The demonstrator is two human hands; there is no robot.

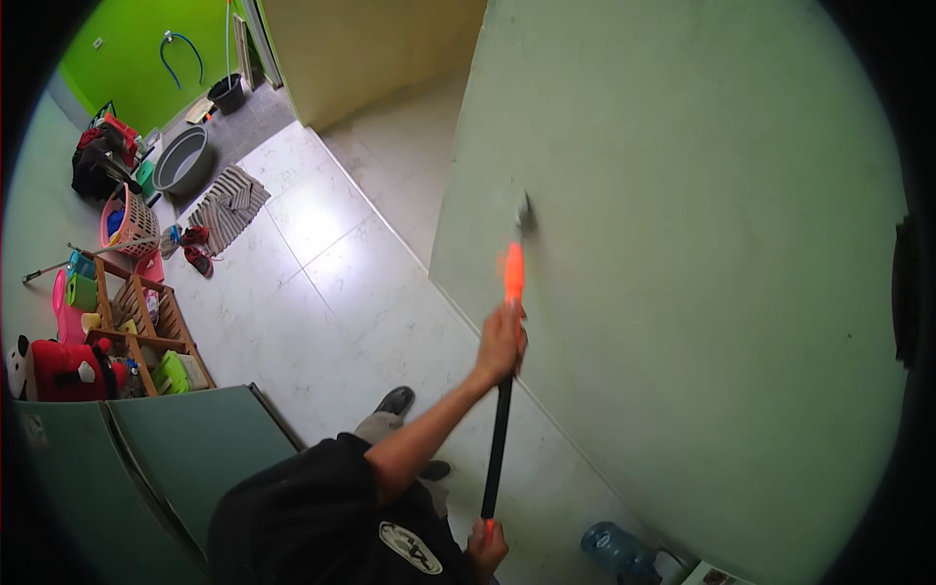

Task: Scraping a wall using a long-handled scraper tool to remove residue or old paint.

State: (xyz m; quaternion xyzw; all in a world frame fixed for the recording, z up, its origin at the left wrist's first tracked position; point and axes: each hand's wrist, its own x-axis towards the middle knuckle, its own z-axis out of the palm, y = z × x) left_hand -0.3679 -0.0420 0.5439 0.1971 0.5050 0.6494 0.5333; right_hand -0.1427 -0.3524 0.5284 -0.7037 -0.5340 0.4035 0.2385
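Note:
My left hand point(502, 341) grips a long pole point(497, 439) high up, where its black shaft meets an orange section point(513, 273). My right hand point(486, 548) holds the pole's bottom end near my body. The pole's small grey head point(524, 211) is pressed against the pale green wall point(682, 292) and looks blurred. My black shirt point(312, 526) fills the lower middle, and my dark shoes point(395, 400) stand on the white tiled floor point(322, 292).
A blue water jug point(619, 551) stands at the wall's foot. A teal cabinet top point(185, 439) is at lower left, beside a wooden shelf point(146, 327) of toys. Farther off are a pink basket point(127, 222), grey basin point(181, 159), striped mat point(229, 203) and black bucket point(227, 94).

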